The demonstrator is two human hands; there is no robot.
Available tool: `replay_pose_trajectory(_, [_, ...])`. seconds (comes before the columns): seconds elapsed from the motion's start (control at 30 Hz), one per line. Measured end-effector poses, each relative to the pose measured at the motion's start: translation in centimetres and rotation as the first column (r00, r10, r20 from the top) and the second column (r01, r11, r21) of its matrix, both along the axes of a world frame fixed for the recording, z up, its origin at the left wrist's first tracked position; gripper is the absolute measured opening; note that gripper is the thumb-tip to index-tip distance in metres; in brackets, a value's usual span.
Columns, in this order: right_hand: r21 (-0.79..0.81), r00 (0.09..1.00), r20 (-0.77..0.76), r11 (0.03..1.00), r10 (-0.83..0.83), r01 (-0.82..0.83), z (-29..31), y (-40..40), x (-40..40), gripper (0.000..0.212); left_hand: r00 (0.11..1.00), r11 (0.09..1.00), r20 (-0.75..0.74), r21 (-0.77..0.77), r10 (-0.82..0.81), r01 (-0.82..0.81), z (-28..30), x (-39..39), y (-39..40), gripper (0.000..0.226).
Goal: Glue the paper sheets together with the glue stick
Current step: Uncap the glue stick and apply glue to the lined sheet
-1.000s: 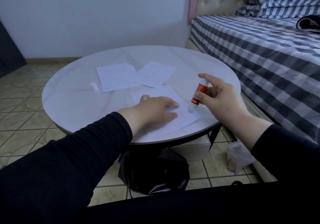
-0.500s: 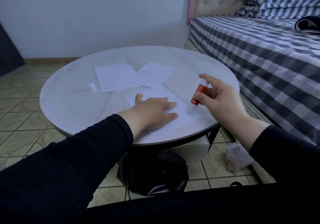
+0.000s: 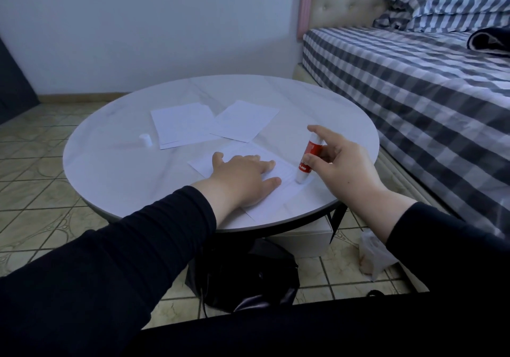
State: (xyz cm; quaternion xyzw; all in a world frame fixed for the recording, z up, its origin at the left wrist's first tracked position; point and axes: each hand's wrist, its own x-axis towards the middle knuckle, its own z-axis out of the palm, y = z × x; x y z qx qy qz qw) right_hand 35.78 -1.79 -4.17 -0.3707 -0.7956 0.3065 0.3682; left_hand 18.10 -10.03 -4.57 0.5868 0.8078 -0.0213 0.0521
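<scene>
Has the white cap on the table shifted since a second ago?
No. The white cap still stands just left of the left paper stack, with the same gap as before.

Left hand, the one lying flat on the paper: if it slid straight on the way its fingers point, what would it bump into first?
Probably the glue stick, held by the right hand. The left hand points rightward across the paper sheet; depth is unclear.
</scene>
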Motion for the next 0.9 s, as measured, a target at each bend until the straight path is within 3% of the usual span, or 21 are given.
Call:
replay_pose_trajectory(0.23, [0.016, 0.996, -0.002, 0.995, -0.094, 0.094, 0.2, 0.8, 0.3, 0.049, 0.997, 0.995, 0.073, -0.089, -0.028, 0.034, 1.3, -1.5, -0.4, 0.058])
replay_pose_trajectory(0.33, [0.010, 0.999, -0.047, 1.000, -0.025, 0.025, 0.2, -0.1, 0.0, 0.050, 0.998, 0.994, 0.053, -0.101, -0.038, 0.043, 1.5, -1.4, -0.4, 0.059])
replay_pose_trajectory(0.4, [0.017, 1.000, 0.010, 1.000, 0.010, -0.010, 0.1, -0.5, -0.2, 0.050, 0.998, 0.993, 0.041, -0.110, -0.043, 0.047, 1.6, -1.3, -0.4, 0.060])
replay_pose_trajectory(0.6, [0.011, 0.998, 0.030, 0.998, -0.059, 0.058, 0.0, 0.3, 0.2, 0.050, 0.995, 0.984, 0.070, -0.158, -0.076, 0.087, 2.1, -1.8, -1.0, 0.066])
replay_pose_trajectory(0.73, [-0.041, 0.998, -0.067, 0.999, 0.011, -0.014, -0.1, -0.5, -0.1, 0.050, 0.994, 0.981, 0.060, -0.165, -0.088, 0.097, 2.1, -1.8, -1.0, 0.066])
replay_pose_trajectory(0.9, [-0.019, 0.999, 0.011, 0.999, 0.039, -0.038, -0.2, -1.2, -0.3, 0.049, 0.993, 0.982, 0.090, -0.163, -0.080, 0.094, 2.2, -1.9, -1.1, 0.064])
